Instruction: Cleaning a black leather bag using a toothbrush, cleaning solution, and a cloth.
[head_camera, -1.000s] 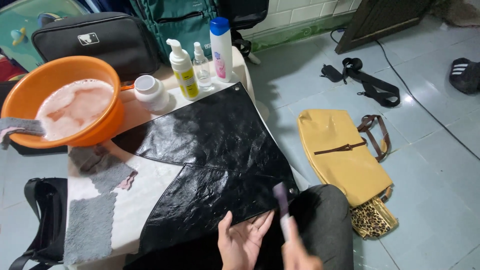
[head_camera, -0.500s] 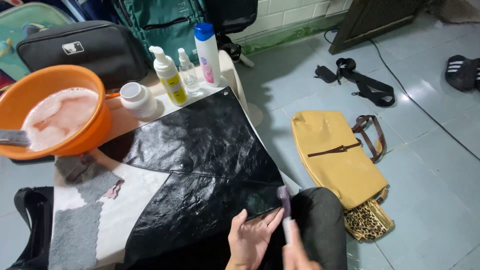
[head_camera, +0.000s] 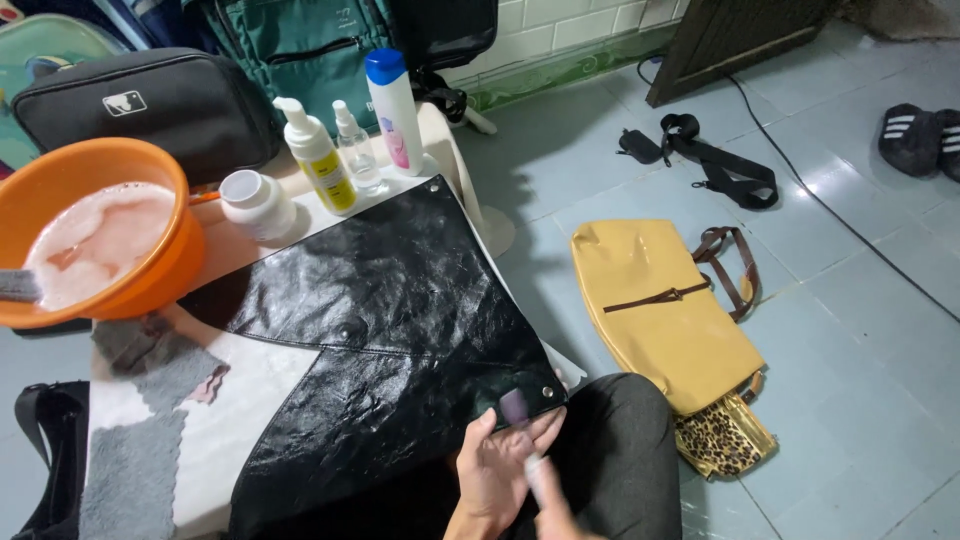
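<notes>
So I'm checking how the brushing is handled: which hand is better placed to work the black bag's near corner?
Probably the right hand: it holds the small brush with its head at the black bag's near corner. The left hand lies open-palmed beside it.

Both hands low in view, close together over the lap

The left hand (head_camera: 497, 470) lies palm up with its fingers (head_camera: 478, 432) spread and loosely extended. The right hand (head_camera: 548, 490), blurred, sits just beside it and partly across its palm, fingers drawn together in a pinch; whether the two hands touch cannot be told.
</notes>
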